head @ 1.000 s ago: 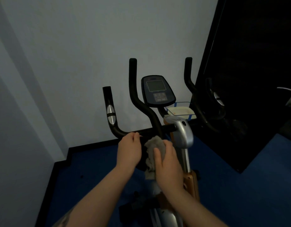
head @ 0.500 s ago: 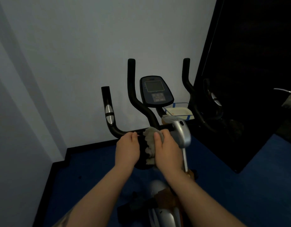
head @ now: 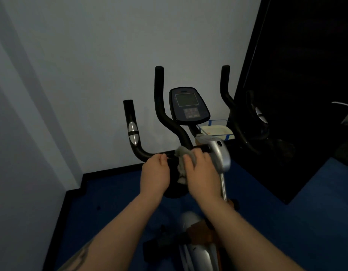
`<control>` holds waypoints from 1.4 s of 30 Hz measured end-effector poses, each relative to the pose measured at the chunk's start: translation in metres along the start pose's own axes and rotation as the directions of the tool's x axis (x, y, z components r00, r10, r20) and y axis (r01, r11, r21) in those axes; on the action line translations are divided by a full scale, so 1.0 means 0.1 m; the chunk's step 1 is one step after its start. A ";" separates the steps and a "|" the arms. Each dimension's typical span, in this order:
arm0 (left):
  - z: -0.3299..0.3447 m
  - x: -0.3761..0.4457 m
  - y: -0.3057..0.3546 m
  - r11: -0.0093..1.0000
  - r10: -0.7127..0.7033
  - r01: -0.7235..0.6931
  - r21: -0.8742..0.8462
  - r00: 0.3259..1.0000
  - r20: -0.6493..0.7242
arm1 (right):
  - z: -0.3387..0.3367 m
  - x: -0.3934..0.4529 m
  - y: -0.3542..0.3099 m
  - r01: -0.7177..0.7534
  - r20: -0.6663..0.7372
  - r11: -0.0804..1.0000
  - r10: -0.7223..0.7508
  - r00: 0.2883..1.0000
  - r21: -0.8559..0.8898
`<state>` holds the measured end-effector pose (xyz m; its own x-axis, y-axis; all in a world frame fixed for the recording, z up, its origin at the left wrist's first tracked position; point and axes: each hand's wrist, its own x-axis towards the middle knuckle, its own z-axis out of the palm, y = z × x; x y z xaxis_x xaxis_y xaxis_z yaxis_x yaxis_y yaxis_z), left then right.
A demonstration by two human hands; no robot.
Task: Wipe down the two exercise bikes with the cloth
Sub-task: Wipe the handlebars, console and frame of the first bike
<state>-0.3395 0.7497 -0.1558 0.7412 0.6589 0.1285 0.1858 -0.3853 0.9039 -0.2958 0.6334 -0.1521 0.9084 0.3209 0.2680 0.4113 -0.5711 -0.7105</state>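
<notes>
Wall: pale, plain, behind the bike; black skirting along its foot.

Floor: blue, dim.

Dark panel: black, tall, standing at the right of the bike; part of the bike's right handlebar shows against it.

Exercise bike: faces the wall. Black handlebar with two upright inner prongs and a shorter outer prong at left bearing a silver sensor plate. Silver clamp housing at the stem, silver post below it, orange and silver frame lower down.

Console: dark oval unit with a grey screen and a button block, mounted between the two tall prongs.

Tray: pale, edged in blue, just behind the stem and right of the console.

Left hand: fingers curled over the horizontal bar of the handlebar, left of the stem, gripping it.

Right hand: clasped on the cloth, pressing it against the bar just left of the silver housing; slightly blurred.

Cloth: grey, bunched; lies under the right palm and fingers, with its top edge over the bar and a loose fold hanging down between the two hands.
</notes>
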 end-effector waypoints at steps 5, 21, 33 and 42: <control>0.02 0.00 -0.01 0.999 0.014 -0.014 0.030 1.000 -0.016 | 0.07 -0.39 0.11 -0.060 0.024 0.993 0.058 0.998 0.104; 0.00 -0.01 0.00 1.000 0.022 -0.022 0.019 1.000 -0.012 | -0.06 0.02 -0.05 0.020 0.042 0.999 -0.019 0.999 -0.033; 0.01 0.02 -0.02 0.998 0.037 -0.037 0.052 0.999 -0.014 | -0.13 0.16 -0.11 -0.010 0.008 1.000 0.010 1.000 0.027; 0.02 0.01 -0.01 1.000 0.012 -0.012 0.004 0.999 -0.031 | -0.05 -0.20 0.07 -0.051 0.129 0.998 0.057 0.990 -0.047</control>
<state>-0.3371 0.7495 -0.1578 0.7232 0.6738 0.1519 0.1799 -0.3960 0.9004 -0.3106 0.6194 -0.1596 0.9130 0.3828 0.1408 0.3673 -0.6217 -0.6918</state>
